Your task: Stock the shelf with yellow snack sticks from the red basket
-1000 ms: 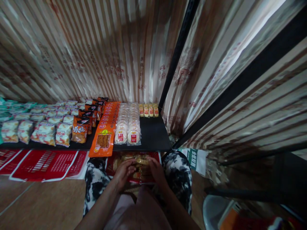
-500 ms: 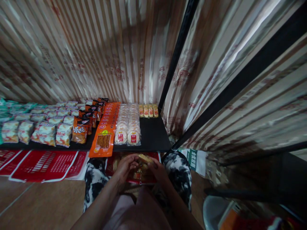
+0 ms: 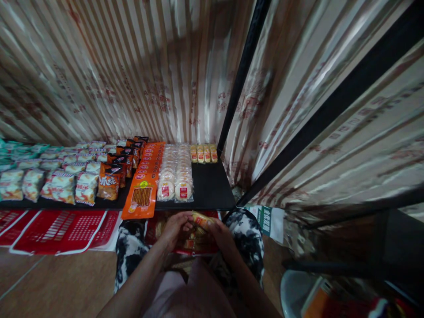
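Above a red basket (image 3: 216, 215) between my knees, a small yellow wrapped snack pack (image 3: 200, 219) is held up in my fingers. My right hand (image 3: 221, 233) grips its right end. At its left end, the fingers of my left hand (image 3: 178, 226) are curled and pinch the wrapper. More of the same packs (image 3: 190, 244) lie in the basket, partly covered by my hands. On the black shelf (image 3: 212, 185) ahead, several matching yellow packs (image 3: 203, 153) stand in a row at the back right.
Left of the yellow packs lie clear-wrapped round crackers (image 3: 175, 181), orange snack bags (image 3: 141, 194), brown bags (image 3: 109, 181) and white bags (image 3: 59, 185). Black posts (image 3: 243, 84) rise at the shelf's right corner. Red baskets (image 3: 62, 229) sit under the shelf; a pale bucket (image 3: 291, 287) stands at lower right.
The snack pack has been turned in my fingers, so its printed yellow-orange side now faces up. Both hands stay in nearly the same place.
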Demonstrator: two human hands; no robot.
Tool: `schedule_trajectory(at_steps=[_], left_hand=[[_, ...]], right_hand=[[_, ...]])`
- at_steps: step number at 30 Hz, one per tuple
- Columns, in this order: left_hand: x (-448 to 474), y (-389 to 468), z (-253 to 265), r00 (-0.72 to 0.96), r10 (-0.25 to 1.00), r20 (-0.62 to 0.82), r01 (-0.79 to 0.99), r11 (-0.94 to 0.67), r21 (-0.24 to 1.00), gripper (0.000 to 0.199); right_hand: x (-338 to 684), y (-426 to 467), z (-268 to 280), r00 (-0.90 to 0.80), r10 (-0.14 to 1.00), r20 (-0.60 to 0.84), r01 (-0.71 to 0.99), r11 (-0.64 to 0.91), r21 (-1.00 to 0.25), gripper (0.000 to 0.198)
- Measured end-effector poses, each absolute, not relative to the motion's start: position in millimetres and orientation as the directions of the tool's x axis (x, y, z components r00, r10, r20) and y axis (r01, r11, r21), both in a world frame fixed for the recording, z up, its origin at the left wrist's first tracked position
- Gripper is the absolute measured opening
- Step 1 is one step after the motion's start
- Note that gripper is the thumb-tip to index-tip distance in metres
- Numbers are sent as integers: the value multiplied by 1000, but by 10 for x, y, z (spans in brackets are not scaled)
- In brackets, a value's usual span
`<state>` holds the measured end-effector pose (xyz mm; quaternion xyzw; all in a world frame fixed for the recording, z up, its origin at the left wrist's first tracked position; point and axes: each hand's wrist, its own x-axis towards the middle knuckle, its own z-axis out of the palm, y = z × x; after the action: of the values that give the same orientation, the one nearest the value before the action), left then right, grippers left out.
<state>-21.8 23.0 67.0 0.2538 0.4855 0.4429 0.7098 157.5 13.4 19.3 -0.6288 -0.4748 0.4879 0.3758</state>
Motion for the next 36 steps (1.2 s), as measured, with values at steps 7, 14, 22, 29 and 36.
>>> schedule_trajectory(at_steps=[7, 14, 22, 29, 36], left_hand=[[-195, 216, 704, 131, 866, -482, -371, 494, 786, 21], [-168, 191, 686, 120, 843, -525, -378, 528, 761, 21], [-149, 165, 606, 134, 833, -538, -343, 548, 763, 29], [-77, 144, 591, 186, 825, -534, -280, 565, 776, 36], [88, 199, 459, 178, 808, -562, -261, 589, 765, 36]], right_hand=[[1574, 152, 274, 103, 962, -253, 207, -269, -940, 35], [1589, 217, 280, 135, 967, -214, 213, -239, -947, 34], [1581, 343, 292, 111, 981, -156, 116, -169, -979, 44], [1542, 484, 432, 153, 979, -133, 88, -147, -985, 49], [1495, 605, 465, 133, 982, -136, 104, -150, -983, 55]])
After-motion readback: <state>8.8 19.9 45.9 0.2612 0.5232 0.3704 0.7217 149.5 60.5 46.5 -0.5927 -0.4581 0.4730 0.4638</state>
